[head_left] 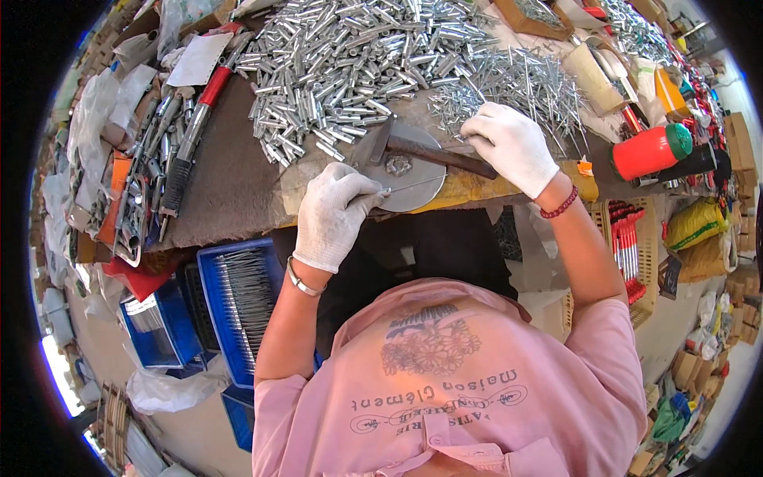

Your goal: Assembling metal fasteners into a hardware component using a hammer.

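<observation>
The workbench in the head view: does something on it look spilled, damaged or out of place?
Nothing looks clearly damaged or spilled. Mildly odd: the hammer lies slantwise across the round metal plate, and the thin metal rods form a loose tangle, pointing many ways, beside the heaped metal tubes.

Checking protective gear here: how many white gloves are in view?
2: one glove on the left hand, by the round metal plate; the other glove on the right hand, by the hammer handle. More could be hidden elsewhere.
</observation>
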A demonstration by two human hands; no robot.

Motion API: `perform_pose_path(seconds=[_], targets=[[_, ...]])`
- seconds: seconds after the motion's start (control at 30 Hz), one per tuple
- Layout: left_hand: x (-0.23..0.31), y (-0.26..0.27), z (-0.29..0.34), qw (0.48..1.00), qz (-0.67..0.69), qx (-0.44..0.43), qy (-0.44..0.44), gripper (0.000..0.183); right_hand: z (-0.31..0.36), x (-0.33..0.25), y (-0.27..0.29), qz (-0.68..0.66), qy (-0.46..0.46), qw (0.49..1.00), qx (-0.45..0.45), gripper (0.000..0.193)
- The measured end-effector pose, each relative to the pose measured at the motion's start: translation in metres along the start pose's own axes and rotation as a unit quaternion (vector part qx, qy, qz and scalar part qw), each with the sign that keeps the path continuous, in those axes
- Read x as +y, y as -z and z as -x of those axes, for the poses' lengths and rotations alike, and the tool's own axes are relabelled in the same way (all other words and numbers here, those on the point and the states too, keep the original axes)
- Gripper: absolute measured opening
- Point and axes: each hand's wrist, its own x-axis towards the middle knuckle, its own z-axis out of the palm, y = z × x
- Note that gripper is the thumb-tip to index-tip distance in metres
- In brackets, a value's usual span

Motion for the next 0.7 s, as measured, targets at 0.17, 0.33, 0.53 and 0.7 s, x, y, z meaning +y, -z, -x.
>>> perform_pose_path(seconds=[0.17, 0.33, 0.53, 0.7], targets=[[0.004, 0.001, -0.001, 1.000, 0.007, 0.006, 0.010, 0.013, -0.008, 0.002, -0.005, 0.026, 0.053, 0.997, -0.040, 0.006], [0.005, 0.002, -0.003, 1.000, -0.004, 0.009, -0.012, 0.013, -0.013, 0.010, -0.007, 0.042, 0.057, 0.993, -0.093, 0.001], [0.004, 0.000, -0.001, 1.000, 0.018, 0.009, 0.002, 0.013, -0.014, 0.013, -0.004, 0.034, 0.046, 0.994, -0.090, 0.008], [0.005, 0.001, -0.002, 1.000, 0.005, 0.006, 0.003, 0.013, -0.015, 0.011, -0.002, 0.033, 0.053, 0.995, -0.079, 0.006]])
